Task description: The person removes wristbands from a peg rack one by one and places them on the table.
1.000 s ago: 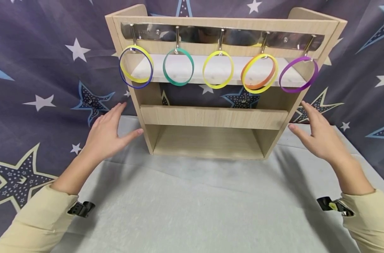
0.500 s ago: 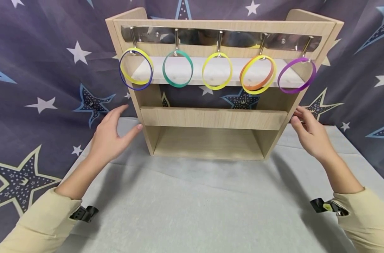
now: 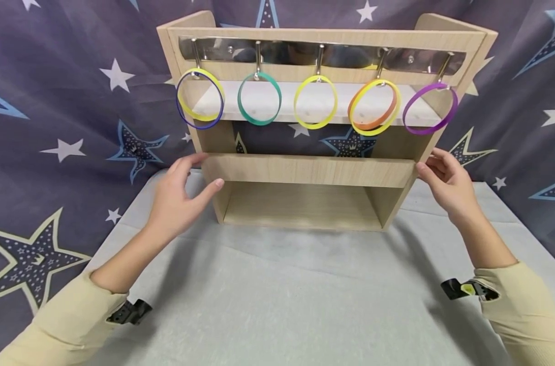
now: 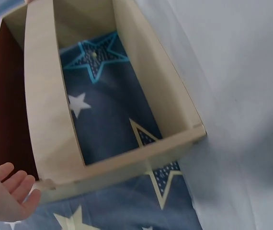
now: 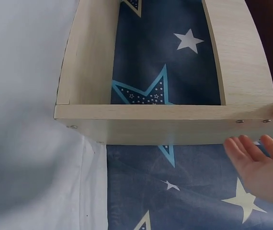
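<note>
A small wooden shelf unit (image 3: 309, 170) stands in front of me, with a metal hook rail (image 3: 288, 53) along its top. Colored wristbands hang from the hooks: a yellow (image 3: 188, 109) and a blue one (image 3: 223, 101), a green (image 3: 241, 107), a yellow (image 3: 334, 101), an orange with a yellow (image 3: 398, 104), and a purple one (image 3: 455, 109). My left hand (image 3: 174, 203) is at the left side panel, thumb extended in front of it. My right hand (image 3: 451, 185) is at the right panel, thumb at its front edge, fingers beside the outer face. Firm contact is unclear.
The unit rests on a pale grey cloth-covered table (image 3: 300, 290). Behind it hangs a dark star-patterned curtain (image 3: 90, 112). A white board (image 3: 286, 101) lies inside the unit behind the wristbands, above a wooden crossbar (image 5: 246, 57).
Both hands have moved inward to the sides of the shelf unit. The right thumb has come to the front edge, and the right fingers are more bent. The wristbands hang as before.
</note>
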